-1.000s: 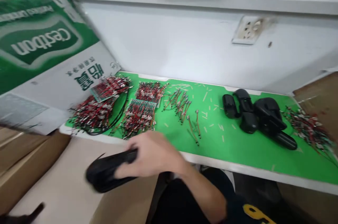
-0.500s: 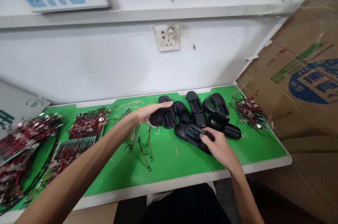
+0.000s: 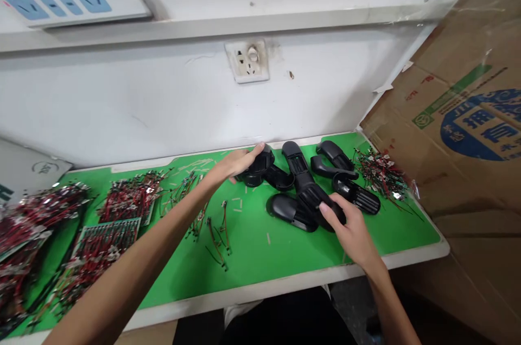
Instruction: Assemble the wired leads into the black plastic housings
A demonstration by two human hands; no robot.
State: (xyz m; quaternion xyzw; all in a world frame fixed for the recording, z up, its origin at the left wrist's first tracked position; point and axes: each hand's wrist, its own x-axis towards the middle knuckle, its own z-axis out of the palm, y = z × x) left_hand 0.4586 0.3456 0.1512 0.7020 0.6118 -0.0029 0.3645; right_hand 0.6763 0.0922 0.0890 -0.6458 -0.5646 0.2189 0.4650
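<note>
Several black plastic housings, long with rounded ends, lie in a cluster on the green tabletop (image 3: pixel 244 258). At the cluster's left side my left hand (image 3: pixel 236 165) is closed around a black plastic housing (image 3: pixel 264 159); its fingers are partly hidden underneath. My right hand (image 3: pixel 345 223) grips another black plastic housing (image 3: pixel 315 197), thumb on top, held over a housing (image 3: pixel 287 210) that lies on the table. Farther back is an upright-pointing housing (image 3: pixel 295 156). To the right lie a curved housing (image 3: pixel 336 155) and a ribbed housing (image 3: pixel 360 196).
Bundles of red and black wires with connectors (image 3: pixel 118 247) lie on the left, more wires (image 3: pixel 382 174) at the far right. A few loose wires (image 3: pixel 215 242) are in the middle. A white wall with a socket (image 3: pixel 248 61) stands behind; a cardboard box (image 3: pixel 459 133) borders the right.
My right hand has lifted and turned a housing, uncovering the one beneath. My left hand has tilted its housing and moved slightly back. The view has shifted a little.
</note>
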